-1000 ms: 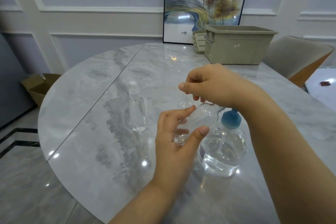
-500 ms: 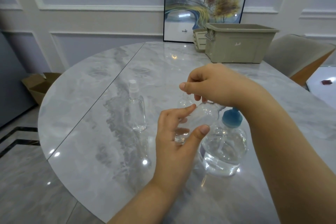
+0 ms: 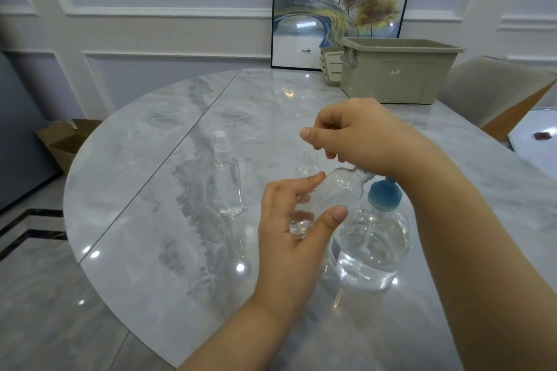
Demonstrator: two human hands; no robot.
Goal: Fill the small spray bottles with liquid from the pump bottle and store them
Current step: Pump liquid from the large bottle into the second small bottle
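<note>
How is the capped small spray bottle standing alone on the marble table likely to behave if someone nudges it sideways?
The capped spray bottle is tall and narrow on a small base, so it would probably tip rather than slide. It looks like thin clear plastic, likely light. The glossy marble table may offer little grip, and once down its round body could roll.

bright, glare spots on table point(image 3: 156, 159)

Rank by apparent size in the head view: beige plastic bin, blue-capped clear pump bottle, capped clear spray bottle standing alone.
1. Beige plastic bin, though farthest away.
2. Blue-capped clear pump bottle.
3. Capped clear spray bottle.
</note>
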